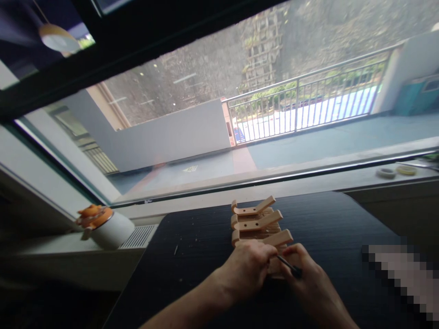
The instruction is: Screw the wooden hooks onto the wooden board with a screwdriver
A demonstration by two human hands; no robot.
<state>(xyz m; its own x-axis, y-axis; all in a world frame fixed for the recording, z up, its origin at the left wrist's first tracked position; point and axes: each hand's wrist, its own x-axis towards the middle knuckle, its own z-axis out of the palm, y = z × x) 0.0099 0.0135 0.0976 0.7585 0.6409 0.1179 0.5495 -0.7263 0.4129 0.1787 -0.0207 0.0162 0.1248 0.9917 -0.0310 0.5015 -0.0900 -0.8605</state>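
Observation:
A pale wooden hook rack (pixel 256 224) lies on the dark table, with several angled, curled hooks side by side and dark screw holes in the ones that show. My left hand (pixel 248 265) is closed over the rack's near end, hiding the wood beneath. At its fingertips is the thin shaft of a screwdriver (pixel 290 266) with a black end. My right hand (pixel 307 274) grips this tool from the right, thumb and fingers bent around it. Where the tool's tip meets the wood is hidden by my left fingers.
The black table (pixel 329 228) has rounded far corners. A small thin metal piece (pixel 176 250) and crumbs lie on its left. Beyond are a window sill (pixel 212 198), two tape rolls (pixel 396 172) and a white pot with an orange figure (pixel 111 228). A pixelated patch covers the right.

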